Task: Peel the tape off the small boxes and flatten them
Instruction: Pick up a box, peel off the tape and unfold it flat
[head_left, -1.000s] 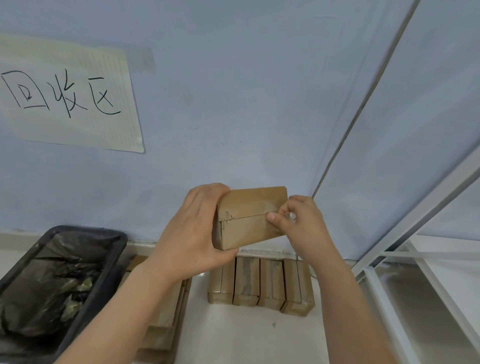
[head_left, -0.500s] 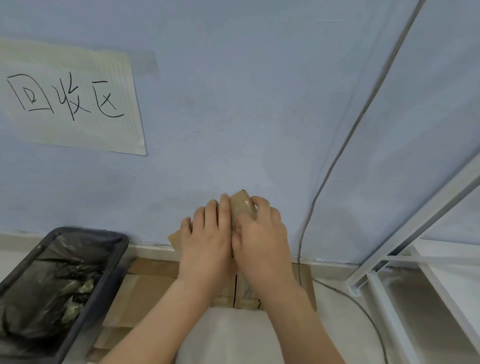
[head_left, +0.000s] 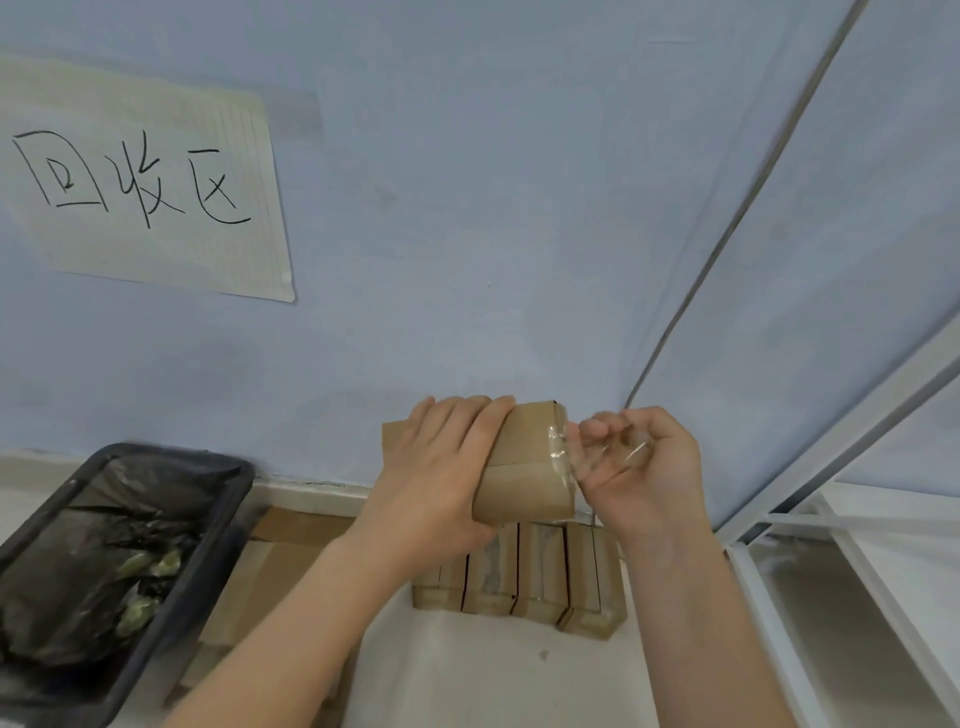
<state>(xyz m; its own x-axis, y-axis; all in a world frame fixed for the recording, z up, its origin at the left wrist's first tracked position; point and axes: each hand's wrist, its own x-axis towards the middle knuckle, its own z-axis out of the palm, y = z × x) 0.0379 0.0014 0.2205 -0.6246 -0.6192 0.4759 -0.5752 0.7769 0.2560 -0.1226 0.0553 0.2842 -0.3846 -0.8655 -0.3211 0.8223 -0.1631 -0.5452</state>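
A small brown cardboard box (head_left: 524, 467) is held up in front of the blue wall. My left hand (head_left: 441, 478) grips its left side, fingers curled over the top and thumb underneath. My right hand (head_left: 639, 467) is just right of the box and pinches a strip of clear tape (head_left: 587, 449) that stretches from the box's right edge into its curled fingers. Below, a row of several small taped boxes (head_left: 524, 577) stands on the white surface against the wall.
A black bin lined with a black bag (head_left: 104, 561) sits at the lower left. Flattened cardboard pieces (head_left: 270, 566) lie between the bin and the row of boxes. A white metal frame (head_left: 831, 519) rises at the right. A handwritten paper sign (head_left: 140, 182) hangs on the wall.
Both hands were pressed together over the box half a second ago. The right hand has since pulled away to the right, drawing clear tape off the box's right end.
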